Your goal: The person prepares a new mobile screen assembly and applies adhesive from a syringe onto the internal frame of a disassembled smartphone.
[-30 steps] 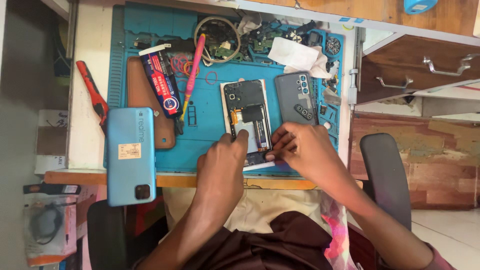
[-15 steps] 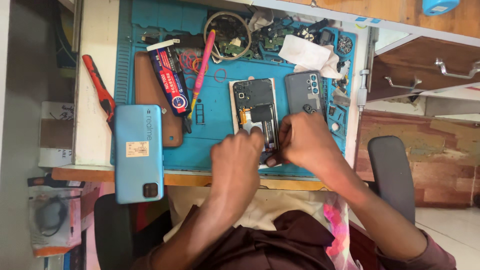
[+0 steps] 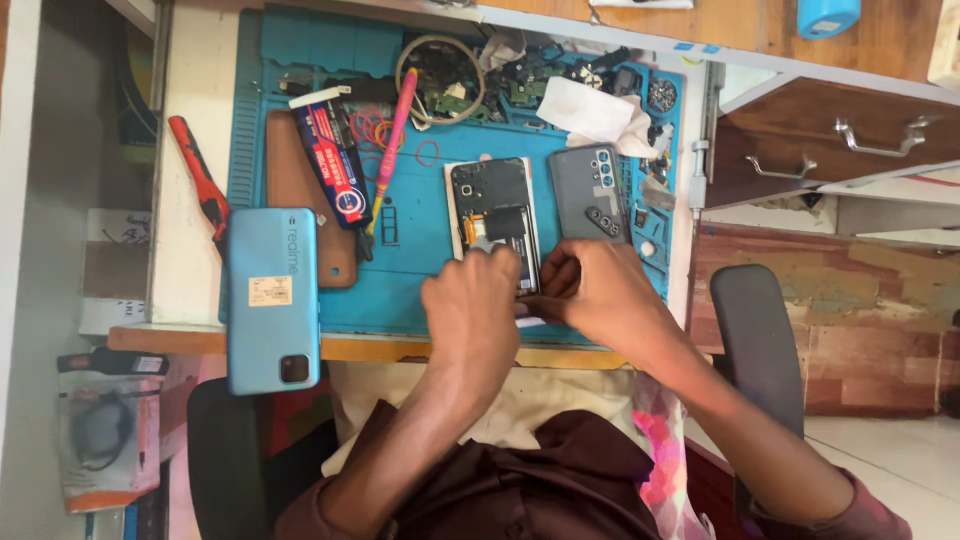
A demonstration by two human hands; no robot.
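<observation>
As both hands (image 3: 530, 300) cover it, opened phone (image 3: 492, 215), innards bare

A matt blue rubbery work mat (image 3: 420, 270) covers the pale laminate bench (image 3: 190, 260), its front edge bare wood. On it lies an opened phone (image 3: 495, 215) with dark plastic innards and a copper-coloured flex strip, beside a smooth grey plastic back cover (image 3: 588, 192). A glossy light-blue phone (image 3: 272, 300) overhangs the bench's front edge near the left corner. Crumpled white tissue paper (image 3: 598, 112) sits toward the back edge. The wooden drawers (image 3: 830, 150) carry shiny metal handles.
</observation>
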